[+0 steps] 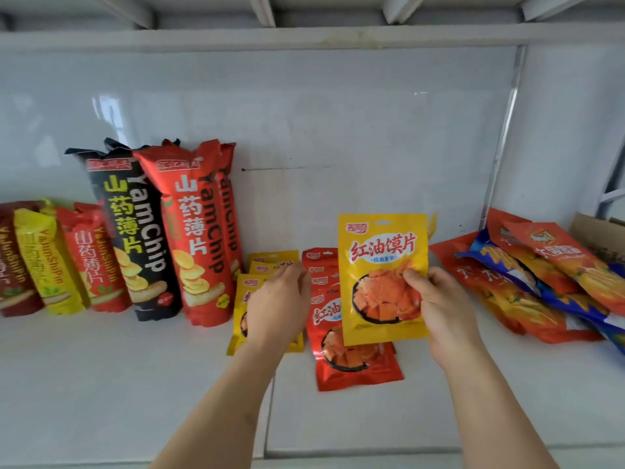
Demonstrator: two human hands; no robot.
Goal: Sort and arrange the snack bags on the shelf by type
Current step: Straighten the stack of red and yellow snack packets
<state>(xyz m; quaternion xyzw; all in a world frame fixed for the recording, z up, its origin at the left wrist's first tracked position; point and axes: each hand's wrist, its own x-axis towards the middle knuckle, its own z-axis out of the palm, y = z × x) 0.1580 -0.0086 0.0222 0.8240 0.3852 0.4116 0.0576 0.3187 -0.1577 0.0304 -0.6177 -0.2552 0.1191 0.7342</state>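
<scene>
My right hand [436,306] pinches a yellow snack bag [382,262] upright above a stack of red snack bags [341,363] lying on the white shelf [135,384]. My left hand [280,299] rests with loosely bent fingers on a stack of yellow snack bags [270,262] just left of the red stack, hiding most of them. Tall yam chip bags, one black [135,231] and red ones [196,238], lean against the back wall at the left.
Shorter yam chip bags in dark red, yellow [47,262] and red stand at the far left. A pile of orange and blue chip bags [527,282] lies at the right, beside a cardboard box [598,231]. A shelf board runs overhead.
</scene>
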